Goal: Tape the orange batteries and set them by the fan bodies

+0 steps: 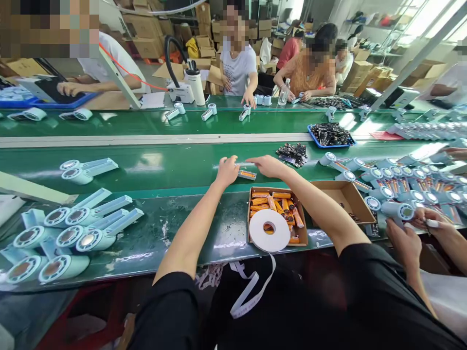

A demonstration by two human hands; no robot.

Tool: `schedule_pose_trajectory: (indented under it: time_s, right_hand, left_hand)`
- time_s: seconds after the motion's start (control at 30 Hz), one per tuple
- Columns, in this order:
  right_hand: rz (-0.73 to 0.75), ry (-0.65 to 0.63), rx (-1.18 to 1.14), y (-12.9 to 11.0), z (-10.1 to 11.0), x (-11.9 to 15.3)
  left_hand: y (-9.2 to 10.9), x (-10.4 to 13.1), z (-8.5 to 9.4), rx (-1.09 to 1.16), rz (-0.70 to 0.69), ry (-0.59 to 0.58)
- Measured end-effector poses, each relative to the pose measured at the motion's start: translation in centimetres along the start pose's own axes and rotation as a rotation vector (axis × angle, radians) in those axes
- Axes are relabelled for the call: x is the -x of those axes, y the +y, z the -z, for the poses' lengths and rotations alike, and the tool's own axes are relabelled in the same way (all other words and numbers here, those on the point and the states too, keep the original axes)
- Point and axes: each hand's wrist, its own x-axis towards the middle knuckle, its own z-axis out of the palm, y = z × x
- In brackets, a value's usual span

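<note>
My left hand (227, 171) is closed around the head end of a light-blue handheld fan housing, mostly hidden by the fingers. Its open handle (248, 175) points right, with something orange inside. Just above that handle, my right hand (269, 166) has its index finger stretched left, and the other fingers are partly hidden. I see no object clearly held in it. Below the hands, a cardboard box (303, 241) holds several orange wrapped batteries (282, 203). A roll of white tape (259, 234) lies on its front part, with a loose tail hanging over my lap.
Several fan housings (87, 240) stand at left, and more with wires (386, 174) crowd the right. Black parts (293, 154) lie beyond my right hand, near a blue tray (352, 143). A second box (359, 209) lies under my right forearm. A co-worker's hands (404, 243) hold a fan housing.
</note>
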Motion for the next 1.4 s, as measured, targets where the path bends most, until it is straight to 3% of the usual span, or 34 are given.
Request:
schedule_pose_trajectory:
  time_s: [0.07, 0.1, 0.13, 0.17, 0.27, 0.37, 0.43, 0.53, 0.63, 0.73, 0.8, 0.93, 1.0, 1.1, 1.23, 1.3, 1.4]
  right_hand:
    - [-0.007, 0.26, -0.293, 0.7, -0.1, 5.9]
    - [-0.009, 0.341, -0.44, 1.0, -0.6, 9.1]
    - [-0.027, 0.373, -0.545, 1.2, -1.3, 12.3]
    - [-0.054, 0.385, -0.613, 1.2, -2.2, 15.1]
    - [-0.165, 0.419, -0.739, 0.5, -4.9, 21.4]
    - [-0.248, 0.509, -0.961, -1.7, -7.1, 24.2]
    - [-0.245, 0.495, -1.18, -3.9, -8.1, 24.9]
    - [-0.125, 0.24, -1.403, -8.1, -9.7, 25.0]
    - [-0.007, -0.022, -1.27, -12.0, -11.3, 24.3]
    - [0.114, -0.106, -1.007, -13.9, -12.5, 23.4]
    - [0.175, -0.112, -0.919, -13.9, -12.4, 22.8]
    - [-0.012, 0.046, -1.107, -12.9, -10.3, 21.9]
    - [-0.019, 0.047, -1.137, -13.1, -9.6, 21.5]
    - [0.152, -0.085, -0.863, -14.4, -10.1, 21.2]
    - [0.362, -0.255, -0.394, -14.2, -11.0, 21.1]
    - [0.291, -0.169, -0.328, -12.1, -9.8, 20.5]
    - [-0.019, 0.136, -0.18, -7.3, -6.6, 18.4]
  left_hand:
    - [2.5, 4.5, 0.5, 0.007, -0.189, -0.063]
    - [3.8, 7.3, 0.7, 0.011, -0.381, -0.173]
    - [4.9, 10.2, 0.8, -0.002, -0.579, -0.314]
    - [5.9, 12.9, 1.0, -0.039, -0.692, -0.403]
    - [7.8, 19.0, 1.9, -0.177, -0.695, -0.409]
    - [8.6, 21.5, 3.0, -0.168, -0.61, -0.249]
    - [8.9, 22.1, 3.4, -0.134, -0.567, -0.076]
    - [9.2, 22.8, 3.1, -0.176, -0.53, 0.175]
    - [8.6, 23.3, 3.0, -0.249, -0.489, 0.324]
    - [7.3, 23.8, 3.6, -0.25, -0.37, 0.472]
    - [6.6, 24.2, 4.2, -0.269, -0.34, 0.532]
    - [6.6, 25.1, 4.4, -0.334, -0.402, 0.492]
    - [6.8, 25.4, 3.9, -0.341, -0.428, 0.476]
    - [6.4, 25.7, 3.3, -0.292, -0.409, 0.51]
    - [4.6, 26.5, 3.2, -0.123, -0.242, 0.501]
    - [3.9, 27.0, 3.3, -0.102, -0.214, 0.485]
    - [3.7, 27.5, 3.2, -0.132, -0.238, 0.491]
